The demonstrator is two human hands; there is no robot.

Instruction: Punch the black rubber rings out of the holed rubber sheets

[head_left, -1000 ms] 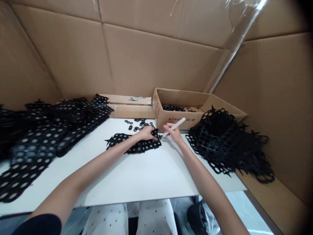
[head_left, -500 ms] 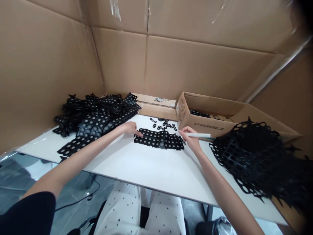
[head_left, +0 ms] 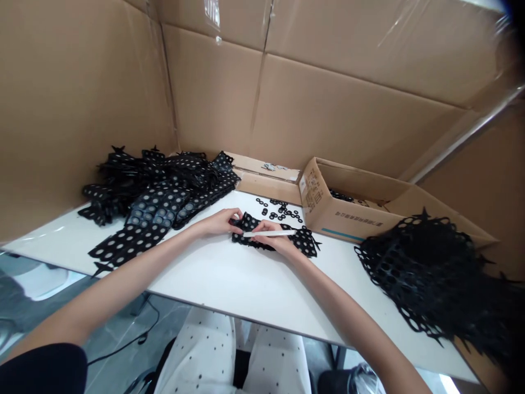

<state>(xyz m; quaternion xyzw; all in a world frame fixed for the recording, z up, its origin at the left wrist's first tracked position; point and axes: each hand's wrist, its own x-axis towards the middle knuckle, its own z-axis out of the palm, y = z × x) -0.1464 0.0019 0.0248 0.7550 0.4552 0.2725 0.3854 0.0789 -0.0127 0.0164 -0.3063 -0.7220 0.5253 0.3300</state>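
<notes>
A black sheet dotted with round pieces (head_left: pixel 305 241) lies on the white table before me. My left hand (head_left: pixel 223 221) pinches its left end, which is lifted a little. Over the middle of the sheet, my right hand (head_left: pixel 270 235) grips a slim white pen-like tool (head_left: pixel 279 233); its tip points left, close to my left fingers. What the tip touches is too small to make out. Just behind the sheet, several loose black rings (head_left: pixel 283 210) are scattered on the table.
A heap of dotted black sheets (head_left: pixel 164 186) lies at the left. An open cardboard box (head_left: pixel 348 216) with black pieces inside stands at the back right. Punched-out black webbing (head_left: pixel 426 273) is piled at the right. Cardboard walls (head_left: pixel 213 93) enclose the table (head_left: pixel 229 279).
My right hand has moved left with the white tool, from the sheet's right end to its middle. My left hand now pinches and raises the left end. The view has shifted slightly.
</notes>
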